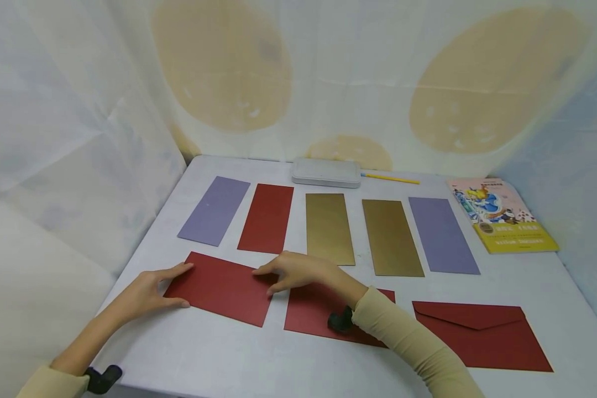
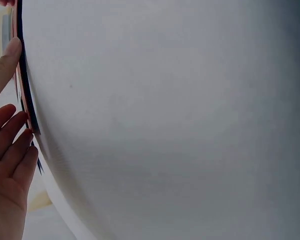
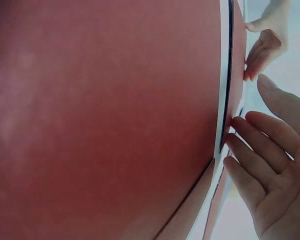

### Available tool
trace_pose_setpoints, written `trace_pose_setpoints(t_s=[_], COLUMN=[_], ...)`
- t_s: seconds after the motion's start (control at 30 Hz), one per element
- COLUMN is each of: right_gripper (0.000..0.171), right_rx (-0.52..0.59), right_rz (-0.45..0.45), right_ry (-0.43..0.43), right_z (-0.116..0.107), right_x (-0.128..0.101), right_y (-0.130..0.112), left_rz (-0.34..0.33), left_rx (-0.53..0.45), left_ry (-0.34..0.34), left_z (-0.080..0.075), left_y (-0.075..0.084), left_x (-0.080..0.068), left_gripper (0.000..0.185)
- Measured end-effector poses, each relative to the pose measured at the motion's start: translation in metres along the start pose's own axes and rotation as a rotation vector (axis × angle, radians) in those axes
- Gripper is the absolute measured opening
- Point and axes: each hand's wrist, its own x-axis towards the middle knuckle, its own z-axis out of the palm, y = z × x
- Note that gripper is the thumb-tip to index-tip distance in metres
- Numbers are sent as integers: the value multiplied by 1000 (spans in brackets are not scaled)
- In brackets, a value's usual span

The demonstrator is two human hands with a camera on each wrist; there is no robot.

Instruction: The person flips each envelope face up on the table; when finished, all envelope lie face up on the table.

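A plain red envelope [image 1: 224,287] lies slightly slanted on the white table, between both hands. My left hand [image 1: 141,296] is at its left end, index fingertip by the upper edge and thumb by the lower edge. In the left wrist view, the thumb [image 2: 7,62] and the fairly straight fingers touch the envelope's rim. My right hand [image 1: 296,271] reaches over a second red envelope [image 1: 308,315] to the first one's right end. Its fingertips [image 3: 237,122] meet that edge in the right wrist view, with the thumb apart from the fingers.
A third red envelope [image 1: 482,337], flap side up, lies at the right. Behind stands a row of purple [image 1: 214,210], red [image 1: 266,218] and gold [image 1: 330,229] cards. Farther back are a grey case [image 1: 325,172], a yellow pencil [image 1: 390,178] and a book [image 1: 499,213].
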Motion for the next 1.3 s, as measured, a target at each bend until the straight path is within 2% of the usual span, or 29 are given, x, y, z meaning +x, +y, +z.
trace_pose_setpoints(t_s=[0.2,0.47,0.57,0.73,1.0,1.3], right_gripper=[53,53,53,52,44,40], right_rx=[6,3,-5,1,56,119], right_rz=[26,18,23,20,-15,-42], right_ry=[-8,-13,-15,-10,0,-21], right_z=[1,3,3,2,1,0], right_x=[-1,0,-1,-1,-3,-6], right_y=[-3,-4,-6,-7,-12,-16], left_rz=[22,55,59,9,-115,-135], left_rx=[33,91,105,81,37,66], left_ry=[14,16,45,76,30,-45], left_z=[0,0,-1,-9,-29,-49], left_y=[1,3,5,9,21,33], left_x=[-3,-9,-11,-12,-11,-1], left_gripper=[76,71,68,62,53,43])
